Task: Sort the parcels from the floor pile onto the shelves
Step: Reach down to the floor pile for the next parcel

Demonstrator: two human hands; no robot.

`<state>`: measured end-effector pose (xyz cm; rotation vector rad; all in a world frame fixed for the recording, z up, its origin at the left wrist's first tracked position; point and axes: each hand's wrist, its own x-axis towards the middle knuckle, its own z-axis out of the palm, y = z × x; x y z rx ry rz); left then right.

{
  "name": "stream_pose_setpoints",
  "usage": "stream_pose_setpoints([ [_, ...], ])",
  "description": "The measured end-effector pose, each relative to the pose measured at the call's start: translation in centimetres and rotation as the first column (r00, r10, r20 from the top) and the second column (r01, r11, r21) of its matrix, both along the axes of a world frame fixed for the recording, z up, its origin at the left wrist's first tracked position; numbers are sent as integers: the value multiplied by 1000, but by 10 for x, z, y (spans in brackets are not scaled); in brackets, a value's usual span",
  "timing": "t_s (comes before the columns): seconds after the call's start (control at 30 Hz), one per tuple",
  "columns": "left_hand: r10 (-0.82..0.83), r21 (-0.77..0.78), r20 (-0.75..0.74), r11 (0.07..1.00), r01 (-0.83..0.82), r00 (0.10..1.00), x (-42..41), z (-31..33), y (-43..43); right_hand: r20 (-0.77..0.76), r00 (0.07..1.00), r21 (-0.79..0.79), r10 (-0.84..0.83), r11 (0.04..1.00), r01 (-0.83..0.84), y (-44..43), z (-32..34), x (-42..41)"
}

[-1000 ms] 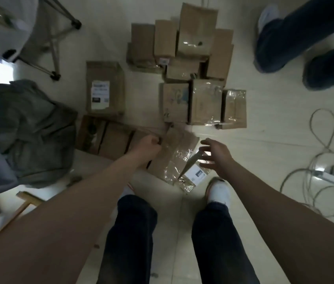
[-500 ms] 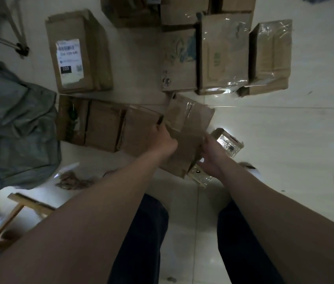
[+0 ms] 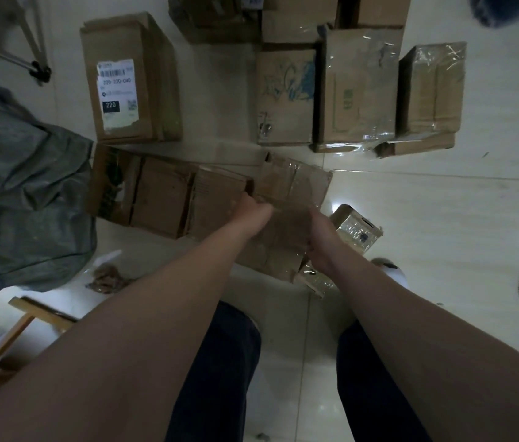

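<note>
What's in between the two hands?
A brown taped parcel sits between them. The left hand holds its left edge, and the right hand holds its right edge. The head view shows this.

Flat parcel [image 3: 287, 215] sits between left hand [image 3: 252, 208] and right hand [image 3: 322, 240], gripped at either edge. It overlaps a small parcel [image 3: 355, 229] on its right and apparently rests partly on it. Row of boxes [image 3: 162, 199] adjoins on the left, with labelled box [image 3: 127, 81] behind that row. Three cartons [image 3: 357, 90] stand side by side behind the flat parcel. Bundled cloth [image 3: 22, 186] lies far left.
</note>
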<state>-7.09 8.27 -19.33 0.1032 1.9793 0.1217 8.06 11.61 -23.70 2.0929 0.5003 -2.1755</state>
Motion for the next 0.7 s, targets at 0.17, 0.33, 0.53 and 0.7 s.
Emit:
stream_pose_setpoints([
  [0.17,299,130,15,946,-298,954,-4,13,-24,25,998,25,55,998,-55,7,45,5],
  [0.33,497,215,159,826,-522,853,-13,83,-40,57,991,177,120,976,-128,21,105,8],
  [0.53,471,290,316,778,-557,823,-51,209,-14,-21,988,385,151,913,-131,80,231,-34],
  [0.7,407,417,381,726,-547,830,-95,333,41,-166,953,557,254,821,-122,126,361,-80],
])
